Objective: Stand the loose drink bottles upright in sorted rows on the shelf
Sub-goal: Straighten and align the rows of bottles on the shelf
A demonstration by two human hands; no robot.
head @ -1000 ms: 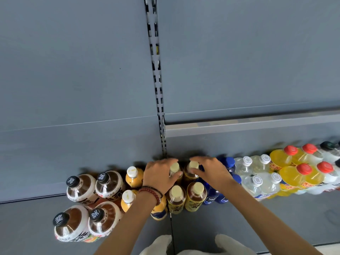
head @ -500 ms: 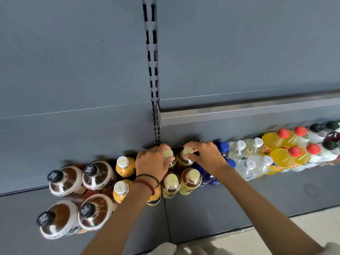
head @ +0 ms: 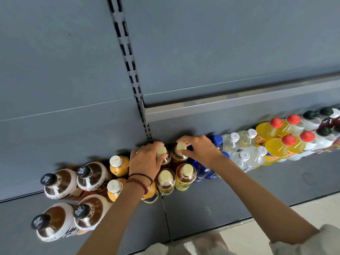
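well, the risk as i see it is the crowding. the grey metal shelf (head: 257,190) is packed shoulder to shoulder across the middle of the frame, and the two bottles in hand sit at the very back, against the grey rear panel (head: 220,52). if either one is shoved or tipped sideways, it could knock the front pair of amber tea bottles with pale yellow caps (head: 166,181), which stand touching them on the near side, toward the shelf edge. the small orange juice bottles with white caps (head: 117,165) just left and the dark blue plastic bottles (head: 217,140) just right have no slack either. holding by the cap alone gives little control over the base, so a bottle could lean and settle crooked, spoiling the row.

the left hand (head: 147,160), beaded bracelets (head: 137,182) on its wrist, has its fingers curled round the neck and cap of the back-left amber tea bottle (head: 161,150), centre of the frame. the right hand (head: 201,150) is more open, thumb and forefinger pinching the pale yellow cap of the back-right amber tea bottle (head: 180,147), the other fingers arched loosely behind it. both bottles stand upright, touching each other, so i'd judge this is squaring up rather than lifting. further right, clear bottles with white caps (head: 237,144) and yellow bottles with red caps (head: 276,146) stand in their pairs; at lower left, big brown bottles with black caps (head: 60,183).
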